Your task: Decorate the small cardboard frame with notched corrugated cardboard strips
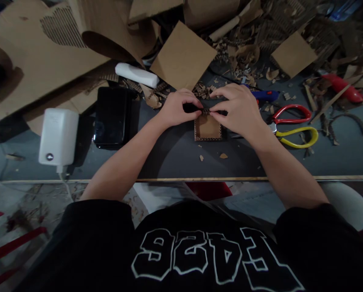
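Observation:
A small square cardboard tray (208, 127) with corrugated edges lies on the dark tabletop between my hands. At its far edge, my left hand (181, 107) pinches a short corrugated cardboard strip (206, 111) by one end. My right hand (237, 107) pinches the strip's other end between thumb and index finger, its remaining fingers curled loosely above. Whether the strip touches the tray's far edge all along is hard to see behind the fingertips. Behind my right hand lies a blue glue gun (265, 95), partly hidden.
Pliers with red and yellow handles (297, 137) lie right of my forearm. On the left are a black box-like device (112, 117), a white charger (59, 137) with a cable and a white roll (136, 75). Cardboard sheets (183, 56) and scraps crowd the back.

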Demonstrator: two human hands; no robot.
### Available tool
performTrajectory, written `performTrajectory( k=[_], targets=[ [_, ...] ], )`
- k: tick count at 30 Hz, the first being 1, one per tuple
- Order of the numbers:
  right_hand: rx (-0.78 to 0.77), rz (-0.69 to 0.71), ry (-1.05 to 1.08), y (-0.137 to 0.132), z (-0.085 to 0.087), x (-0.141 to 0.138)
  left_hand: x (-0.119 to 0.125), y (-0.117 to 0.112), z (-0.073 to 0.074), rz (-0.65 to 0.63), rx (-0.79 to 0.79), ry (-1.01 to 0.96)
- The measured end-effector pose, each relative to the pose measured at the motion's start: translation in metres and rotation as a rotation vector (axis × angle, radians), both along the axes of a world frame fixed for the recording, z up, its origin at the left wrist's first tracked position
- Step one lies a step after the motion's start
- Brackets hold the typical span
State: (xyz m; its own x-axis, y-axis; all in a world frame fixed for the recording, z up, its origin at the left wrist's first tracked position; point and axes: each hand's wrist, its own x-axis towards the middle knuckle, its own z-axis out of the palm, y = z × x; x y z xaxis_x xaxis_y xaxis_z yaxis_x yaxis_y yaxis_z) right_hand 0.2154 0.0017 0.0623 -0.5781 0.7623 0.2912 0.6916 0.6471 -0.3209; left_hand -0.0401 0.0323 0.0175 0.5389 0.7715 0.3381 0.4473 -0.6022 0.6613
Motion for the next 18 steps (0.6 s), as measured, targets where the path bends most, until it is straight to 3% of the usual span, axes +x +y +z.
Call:
performTrajectory(
  k=[18],
  targets=[
    [-0.018,-0.012,-0.033,-0.006,0.017,0.001,0.002,-0.004,0.002,0.03,0.003,0.05]
  ],
)
